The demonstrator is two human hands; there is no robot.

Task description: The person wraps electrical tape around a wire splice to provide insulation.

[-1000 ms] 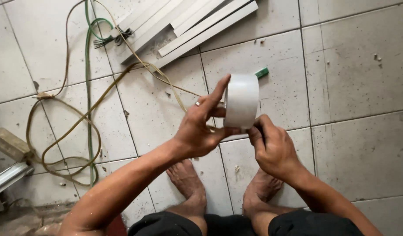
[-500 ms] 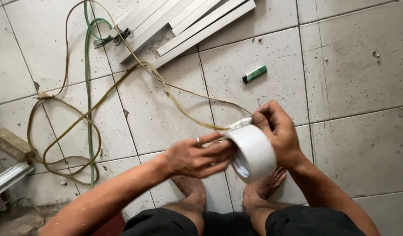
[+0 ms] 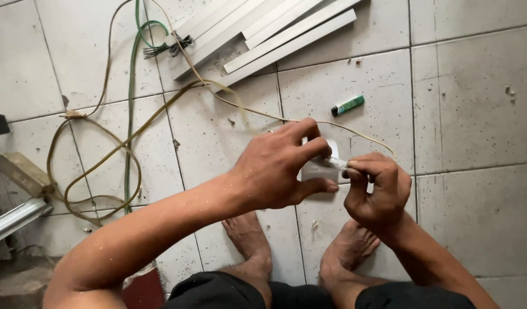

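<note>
I am looking straight down on a floor of pale grey speckled ceramic tiles [image 3: 475, 103] with dark grout lines.

At nine o'clock a dull metal tube [image 3: 14, 220] and a weathered block [image 3: 20, 174] lie at the frame's edge. Beside them, from nine up to eleven o'clock, a long olive-yellow cord [image 3: 97, 166] loops over the tiles next to a thinner green cable [image 3: 131, 114]; one strand of the cord trails across to the centre and passes just behind the hands.

At twelve o'clock a bundle of white flat plastic channel strips [image 3: 275, 34] lies fanned out. At one o'clock a small green lighter with a black cap [image 3: 348, 105] sits alone, apart from the hands.

In the centre my left hand [image 3: 280, 166] comes in from seven o'clock, forearm stretched, fingers curled over a roll of white tape [image 3: 321, 169] and hiding most of it; thumb below and fingers above clamp it, I judge to keep it steady.

Just right of it, my right hand [image 3: 375, 191] is bunched, wrist bent, thumb and forefinger pinched shut on the loose end of the tape at the roll's edge, seemingly to peel it free. Both bare feet [image 3: 249, 240] rest at six o'clock.
</note>
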